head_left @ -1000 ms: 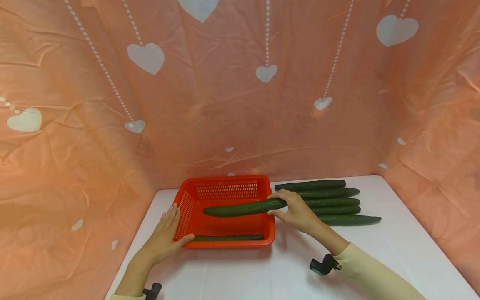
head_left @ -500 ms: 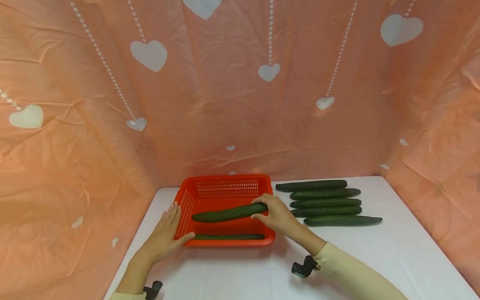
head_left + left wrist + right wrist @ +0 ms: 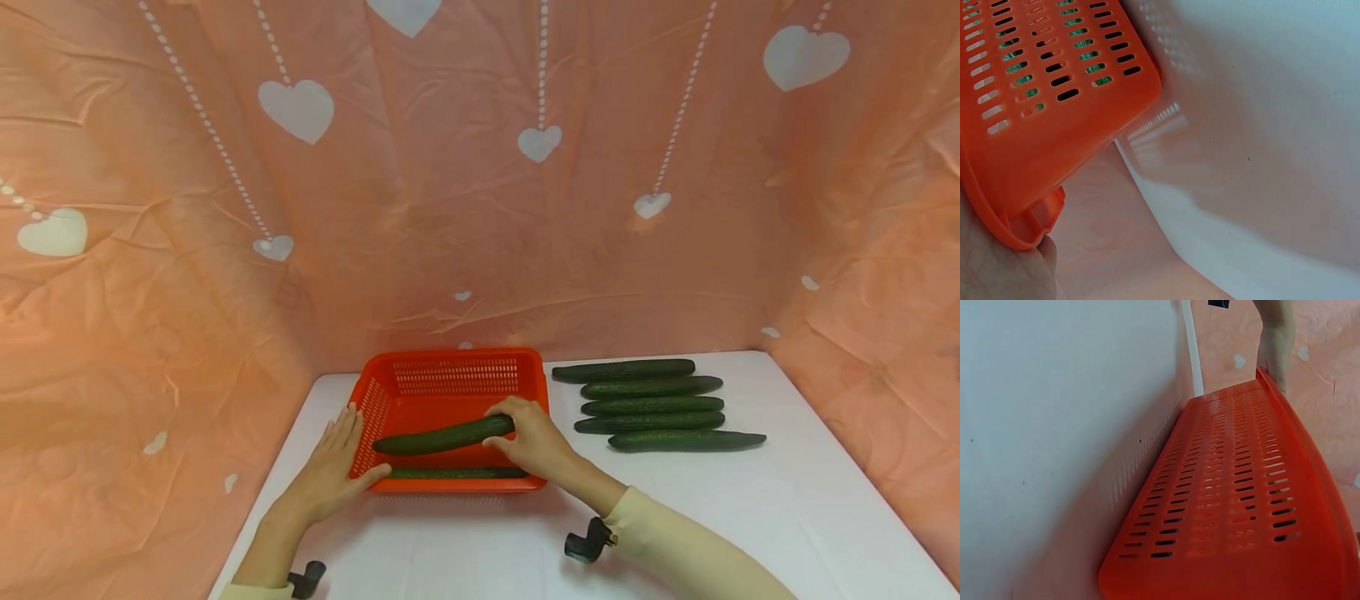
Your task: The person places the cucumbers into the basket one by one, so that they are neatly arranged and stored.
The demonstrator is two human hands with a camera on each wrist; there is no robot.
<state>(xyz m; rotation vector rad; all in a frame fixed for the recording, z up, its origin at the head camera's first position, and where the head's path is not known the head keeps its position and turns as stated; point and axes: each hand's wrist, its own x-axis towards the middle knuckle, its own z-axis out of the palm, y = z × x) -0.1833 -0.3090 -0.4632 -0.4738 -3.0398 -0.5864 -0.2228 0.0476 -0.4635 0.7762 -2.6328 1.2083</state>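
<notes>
In the head view a red perforated basket (image 3: pixel 450 357) stands on the white table. My right hand (image 3: pixel 534 437) grips the right end of a cucumber (image 3: pixel 442 438), which slants over the basket's inside, its left end lower. Another cucumber (image 3: pixel 457 472) lies along the basket's near wall. My left hand (image 3: pixel 326 467) rests on the basket's left rim, fingers straight and thumb at the near corner. The left wrist view shows part of that hand (image 3: pixel 1004 269) against the rim. In the right wrist view the basket's near wall (image 3: pixel 1222 475) hides the held cucumber.
Several cucumbers (image 3: pixel 652 406) lie roughly parallel on the table, to the right of the basket. Behind the table and at both sides hangs an orange cloth (image 3: pixel 420 250) with white hearts. The white tabletop (image 3: pixel 450 550) runs along the basket's near side.
My right hand has moved left and slightly nearer, carrying the cucumber from the basket's right edge further over its inside. The left hand has stayed on the rim.
</notes>
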